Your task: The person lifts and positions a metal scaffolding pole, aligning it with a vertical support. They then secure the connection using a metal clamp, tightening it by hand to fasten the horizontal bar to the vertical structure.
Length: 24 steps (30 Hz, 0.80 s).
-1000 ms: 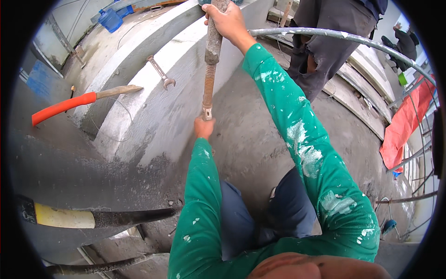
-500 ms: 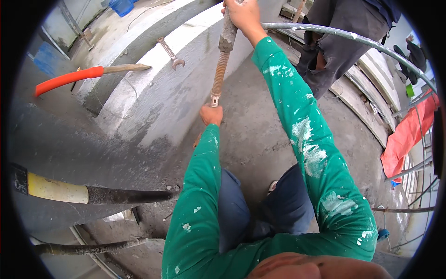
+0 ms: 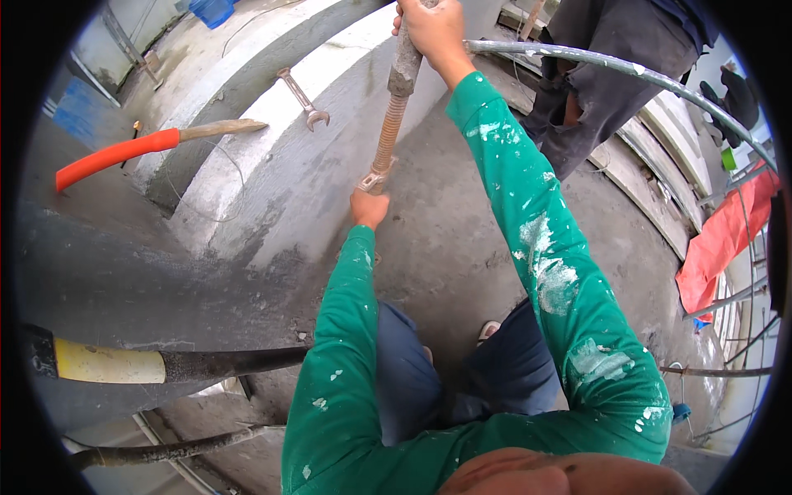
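Near the top centre, my right hand is closed around a grey, cement-crusted sleeve. From its lower end runs a rusty threaded rod, tilted down toward me. My left hand grips what looks like a wrench; its metal head lies against the lower part of the rod, and the rest is mostly hidden by the hand. A second, open-ended wrench rests on the pale curved concrete ledge to the left of the rod.
A red-sleeved wooden handle juts in at left, above a yellow-and-black pole. Another person's dark trousers stand at upper right behind a curved grey pipe. Curved boards and an orange sheet lie at right.
My left hand has shifted slightly left and down, and the wrench head at the rod has turned. The right hand keeps its hold on the sleeve.
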Each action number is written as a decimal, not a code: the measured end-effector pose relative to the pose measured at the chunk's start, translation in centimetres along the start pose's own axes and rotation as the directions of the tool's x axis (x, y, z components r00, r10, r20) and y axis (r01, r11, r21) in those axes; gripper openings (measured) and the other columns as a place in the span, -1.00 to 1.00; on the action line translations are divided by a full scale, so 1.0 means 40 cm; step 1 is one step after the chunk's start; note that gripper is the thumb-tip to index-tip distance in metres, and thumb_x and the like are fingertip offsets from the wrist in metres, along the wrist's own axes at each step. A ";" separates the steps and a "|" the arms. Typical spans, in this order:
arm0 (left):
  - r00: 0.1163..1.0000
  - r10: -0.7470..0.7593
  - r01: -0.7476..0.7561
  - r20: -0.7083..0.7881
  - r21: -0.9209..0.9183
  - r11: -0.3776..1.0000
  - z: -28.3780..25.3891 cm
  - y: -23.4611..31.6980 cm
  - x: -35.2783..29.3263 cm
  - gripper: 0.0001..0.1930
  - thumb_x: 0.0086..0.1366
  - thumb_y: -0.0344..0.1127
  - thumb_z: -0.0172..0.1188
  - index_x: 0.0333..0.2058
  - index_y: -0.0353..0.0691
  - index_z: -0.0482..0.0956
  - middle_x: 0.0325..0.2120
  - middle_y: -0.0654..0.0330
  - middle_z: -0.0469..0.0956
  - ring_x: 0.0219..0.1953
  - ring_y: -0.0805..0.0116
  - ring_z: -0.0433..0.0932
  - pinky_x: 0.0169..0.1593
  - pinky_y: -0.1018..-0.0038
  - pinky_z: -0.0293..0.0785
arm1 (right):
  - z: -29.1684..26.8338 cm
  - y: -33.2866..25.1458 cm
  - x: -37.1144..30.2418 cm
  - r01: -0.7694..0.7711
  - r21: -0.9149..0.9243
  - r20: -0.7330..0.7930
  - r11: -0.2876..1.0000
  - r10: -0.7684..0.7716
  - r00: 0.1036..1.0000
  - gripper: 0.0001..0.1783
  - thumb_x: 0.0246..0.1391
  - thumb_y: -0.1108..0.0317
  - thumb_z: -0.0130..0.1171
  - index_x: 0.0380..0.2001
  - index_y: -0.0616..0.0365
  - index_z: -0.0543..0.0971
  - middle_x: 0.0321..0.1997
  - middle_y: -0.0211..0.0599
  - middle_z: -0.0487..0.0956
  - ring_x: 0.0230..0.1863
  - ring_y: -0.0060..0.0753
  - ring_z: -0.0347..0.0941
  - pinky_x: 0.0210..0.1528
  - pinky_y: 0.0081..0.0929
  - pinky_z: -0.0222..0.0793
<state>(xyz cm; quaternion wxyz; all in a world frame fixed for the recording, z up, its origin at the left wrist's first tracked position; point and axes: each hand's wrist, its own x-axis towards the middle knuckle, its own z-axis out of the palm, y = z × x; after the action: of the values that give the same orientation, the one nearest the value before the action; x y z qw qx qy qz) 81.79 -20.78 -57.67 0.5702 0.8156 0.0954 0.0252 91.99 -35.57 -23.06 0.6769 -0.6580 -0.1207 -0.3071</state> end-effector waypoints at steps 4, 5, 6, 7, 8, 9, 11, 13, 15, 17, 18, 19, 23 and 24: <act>0.999 -0.021 0.023 -0.030 0.076 0.997 0.023 -0.078 0.037 -0.40 0.05 -0.19 0.47 0.00 -0.50 0.61 0.01 -0.32 0.64 0.11 -0.28 0.62 0.21 0.06 0.52 | 0.019 0.018 0.025 0.035 0.057 0.007 0.998 -0.036 0.999 -0.62 0.19 0.21 0.39 -0.22 0.29 0.48 -0.45 -0.28 0.62 -0.56 -0.48 0.60 -0.51 -0.42 0.57; 0.999 -0.015 0.019 -0.040 0.084 0.996 0.018 -0.085 0.052 -0.39 0.05 -0.17 0.49 -0.03 -0.53 0.61 0.03 -0.35 0.62 0.13 -0.31 0.60 0.23 0.03 0.51 | 0.035 -0.006 0.013 0.052 0.088 0.014 0.995 -0.053 0.998 -0.65 0.20 0.26 0.37 -0.20 0.26 0.45 -0.50 -0.31 0.58 -0.62 -0.50 0.54 -0.59 -0.43 0.51; 0.996 -0.061 0.066 -0.060 0.096 0.993 0.023 -0.102 0.070 -0.35 0.03 -0.40 0.43 0.17 -0.36 0.57 -0.03 -0.09 0.70 0.04 0.07 0.67 0.16 0.21 0.54 | 0.044 -0.008 0.019 0.054 0.096 0.015 0.994 -0.056 0.998 -0.66 0.22 0.27 0.34 -0.17 0.25 0.44 -0.50 -0.32 0.56 -0.65 -0.50 0.52 -0.60 -0.42 0.50; 0.997 -0.017 0.018 0.074 -0.016 1.000 0.046 -0.048 0.032 -0.35 0.03 -0.43 0.42 0.17 -0.37 0.55 0.01 -0.08 0.67 0.04 0.08 0.66 0.15 0.22 0.54 | -0.013 0.002 0.018 0.019 0.084 -0.005 0.996 -0.018 1.000 -0.65 0.23 0.27 0.33 -0.14 0.27 0.44 -0.49 -0.31 0.56 -0.66 -0.49 0.52 -0.60 -0.41 0.48; 1.000 0.028 -0.029 -0.015 -0.060 0.998 0.018 -0.090 0.059 -0.41 0.01 -0.30 0.46 0.05 -0.44 0.64 -0.05 -0.18 0.71 0.03 -0.08 0.70 0.13 0.12 0.57 | 0.033 -0.015 0.018 0.021 0.093 0.013 0.995 -0.022 1.000 -0.64 0.24 0.26 0.32 -0.11 0.27 0.43 -0.49 -0.31 0.56 -0.66 -0.49 0.51 -0.61 -0.41 0.47; 0.999 0.037 -0.038 -0.022 -0.041 0.998 -0.003 -0.122 0.082 -0.42 0.01 -0.34 0.43 0.08 -0.38 0.65 -0.05 -0.13 0.71 0.01 -0.05 0.70 0.12 0.13 0.57 | 0.064 -0.020 0.014 0.016 0.095 0.033 0.995 -0.020 0.999 -0.64 0.24 0.25 0.32 -0.10 0.26 0.44 -0.48 -0.30 0.57 -0.66 -0.50 0.51 -0.61 -0.40 0.47; 0.995 0.102 -0.103 -0.017 -0.069 0.992 -0.013 -0.074 0.040 -0.40 0.01 -0.43 0.40 0.12 -0.32 0.62 -0.06 -0.06 0.71 0.00 0.06 0.69 0.13 0.19 0.55 | 0.052 -0.009 0.008 0.007 0.092 0.031 0.996 -0.010 0.999 -0.63 0.26 0.23 0.31 -0.09 0.26 0.44 -0.47 -0.29 0.58 -0.64 -0.50 0.51 -0.60 -0.40 0.48; 0.997 0.073 -0.072 0.004 -0.134 0.988 0.005 -0.123 0.065 -0.40 0.00 -0.44 0.40 0.11 -0.33 0.63 -0.06 -0.04 0.71 0.01 0.10 0.68 0.12 0.20 0.55 | 0.038 0.012 0.007 0.006 0.052 0.034 0.999 -0.008 0.999 -0.61 0.27 0.21 0.32 -0.08 0.27 0.44 -0.46 -0.29 0.58 -0.62 -0.49 0.52 -0.59 -0.39 0.49; 0.994 0.110 -0.107 0.011 -0.171 0.979 0.039 -0.097 0.036 -0.41 -0.01 -0.43 0.41 0.10 -0.34 0.63 -0.08 -0.03 0.72 0.00 0.10 0.69 0.11 0.20 0.55 | -0.009 0.010 0.000 0.001 0.020 0.029 1.000 -0.002 1.000 -0.60 0.27 0.20 0.32 -0.07 0.28 0.44 -0.44 -0.28 0.58 -0.62 -0.48 0.53 -0.58 -0.39 0.50; 0.990 0.142 -0.143 -0.015 -0.171 0.975 0.045 -0.086 0.027 -0.42 -0.01 -0.42 0.42 0.08 -0.35 0.64 -0.10 -0.03 0.72 -0.02 0.10 0.69 0.10 0.20 0.55 | -0.023 -0.001 0.009 0.001 0.014 0.039 1.000 -0.002 0.999 -0.55 0.27 0.15 0.34 -0.05 0.29 0.44 -0.41 -0.25 0.59 -0.61 -0.47 0.54 -0.55 -0.38 0.51; 0.987 0.159 -0.163 -0.040 -0.152 0.975 0.040 -0.085 0.028 -0.43 -0.01 -0.41 0.42 0.06 -0.36 0.64 -0.12 -0.03 0.72 -0.03 0.10 0.70 0.09 0.20 0.55 | -0.019 -0.010 0.011 0.007 0.009 0.055 1.000 -0.008 0.998 -0.54 0.27 0.14 0.34 -0.05 0.29 0.43 -0.40 -0.24 0.59 -0.61 -0.46 0.55 -0.55 -0.38 0.51; 0.983 0.175 -0.182 -0.061 -0.134 0.974 0.038 -0.087 0.027 -0.45 -0.01 -0.40 0.43 0.04 -0.37 0.65 -0.13 -0.03 0.73 -0.05 0.10 0.70 0.09 0.20 0.55 | -0.017 -0.017 0.012 0.012 0.002 0.069 1.000 -0.012 0.998 -0.52 0.27 0.12 0.35 -0.04 0.29 0.43 -0.39 -0.23 0.59 -0.60 -0.46 0.55 -0.54 -0.38 0.52; 0.999 0.036 -0.037 -0.019 -0.058 0.998 0.017 -0.117 0.036 -0.48 0.01 -0.37 0.44 0.01 -0.40 0.65 -0.15 -0.03 0.73 -0.06 0.09 0.71 0.08 0.20 0.56 | 0.008 -0.040 0.015 0.002 -0.033 0.112 0.999 0.001 0.994 -0.49 0.27 0.09 0.36 -0.05 0.32 0.43 -0.37 -0.21 0.61 -0.55 -0.43 0.61 -0.52 -0.38 0.55; 0.999 0.027 -0.026 0.017 -0.048 0.999 0.014 -0.131 0.045 -0.48 0.01 -0.36 0.44 0.01 -0.39 0.65 -0.15 -0.03 0.73 -0.05 0.09 0.71 0.08 0.19 0.56 | 0.014 -0.057 0.023 -0.007 -0.053 0.104 0.999 0.013 0.994 -0.48 0.26 0.09 0.37 -0.05 0.33 0.43 -0.36 -0.20 0.62 -0.54 -0.42 0.62 -0.50 -0.37 0.56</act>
<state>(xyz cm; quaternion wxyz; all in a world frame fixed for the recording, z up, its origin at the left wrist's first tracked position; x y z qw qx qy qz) 82.97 -19.24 -62.89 0.5899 0.8031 0.0790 0.0275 91.54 -35.14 -20.63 0.6535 -0.6915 -0.1446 -0.2719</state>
